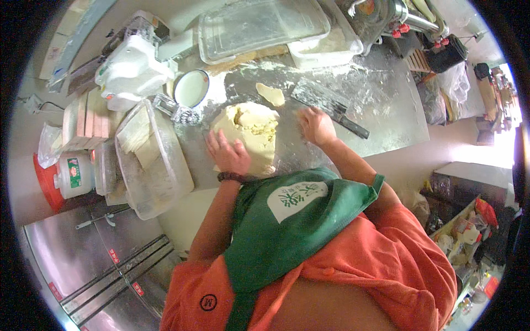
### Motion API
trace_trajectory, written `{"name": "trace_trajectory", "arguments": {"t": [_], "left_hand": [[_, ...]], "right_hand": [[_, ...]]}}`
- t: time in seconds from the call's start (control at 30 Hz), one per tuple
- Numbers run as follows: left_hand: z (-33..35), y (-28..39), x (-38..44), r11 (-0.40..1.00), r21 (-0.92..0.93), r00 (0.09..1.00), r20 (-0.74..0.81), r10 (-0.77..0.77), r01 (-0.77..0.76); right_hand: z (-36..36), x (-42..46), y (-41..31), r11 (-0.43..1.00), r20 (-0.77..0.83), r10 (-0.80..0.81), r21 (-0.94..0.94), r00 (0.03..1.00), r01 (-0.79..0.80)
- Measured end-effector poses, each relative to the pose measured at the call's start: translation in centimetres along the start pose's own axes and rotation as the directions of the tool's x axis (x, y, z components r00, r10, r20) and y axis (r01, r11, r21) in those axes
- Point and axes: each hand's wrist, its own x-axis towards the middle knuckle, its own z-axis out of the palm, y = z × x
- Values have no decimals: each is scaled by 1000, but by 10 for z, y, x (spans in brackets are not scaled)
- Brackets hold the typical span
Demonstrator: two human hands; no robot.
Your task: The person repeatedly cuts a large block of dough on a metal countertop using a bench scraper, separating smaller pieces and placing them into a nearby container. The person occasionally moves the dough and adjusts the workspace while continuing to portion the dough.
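Note:
A large lump of pale yellow dough (258, 142) lies on the floured metal worktop (385, 95) before me, its top rough and cracked. My left hand (230, 152) rests on the dough's left side with the fingers spread. To the right of the dough, my right hand (316, 126) is by the worktop with its fingers bent; whether they hold a bit of dough cannot be told. Beyond the lump is a small flat piece of dough (270, 94). A flour-covered cleaver (319, 97) with a black handle lies just past my right hand.
An enamel bowl (191, 88) stands left of the small dough piece. At the left are a plastic tub (182, 173) and a white machine (132, 74). A clear plastic lid (265, 27) and a white flour container (327, 58) stand at the back.

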Motion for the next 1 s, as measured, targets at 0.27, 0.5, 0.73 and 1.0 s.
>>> {"name": "trace_trajectory", "arguments": {"t": [0.27,0.5,0.73,1.0], "left_hand": [[30,-15,-1,950,260,932,354,76,-176],[7,3,-5,999,35,987,157,-24,18],[33,-16,-10,997,-25,997,23,69,-69],[39,-39,-12,991,22,991,24,131,-131]], "right_hand": [[51,128,-39,929,365,232,-357,902,-95],[6,108,-37,909,263,327,175,908,-378],[-126,32,47,704,-307,295,710,905,11],[-372,139,147,992,-958,10,-27,288,-122]]}}
